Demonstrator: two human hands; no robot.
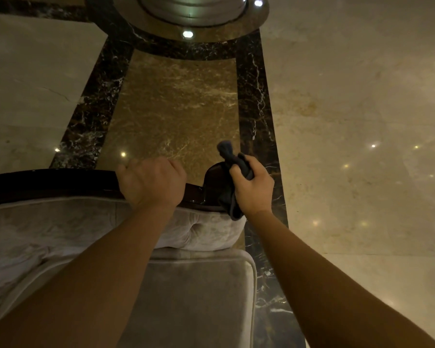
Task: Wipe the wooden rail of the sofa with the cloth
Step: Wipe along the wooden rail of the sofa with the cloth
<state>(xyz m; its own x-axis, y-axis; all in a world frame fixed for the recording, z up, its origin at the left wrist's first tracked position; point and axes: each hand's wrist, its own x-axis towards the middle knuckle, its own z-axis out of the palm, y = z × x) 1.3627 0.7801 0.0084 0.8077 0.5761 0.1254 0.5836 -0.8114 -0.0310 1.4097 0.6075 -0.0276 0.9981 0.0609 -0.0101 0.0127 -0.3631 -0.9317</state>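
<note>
A dark polished wooden rail (48,183) runs along the top of the sofa back, from the left edge to a rounded end at the right. My left hand (152,183) is curled over the rail near its right part, gripping it. My right hand (253,188) is closed on a dark grey cloth (227,153), bunched in the fist and pressed against the rail's rounded end. One end of the cloth sticks up above my fist and another hangs below my wrist. The pale velvet sofa back (60,227) lies just under the rail.
The grey seat cushion (199,297) lies below my forearms. Behind the sofa spreads a glossy marble floor (349,96) with dark veined bands (255,109) and reflected ceiling lights. A round metal column base (191,11) stands at the top.
</note>
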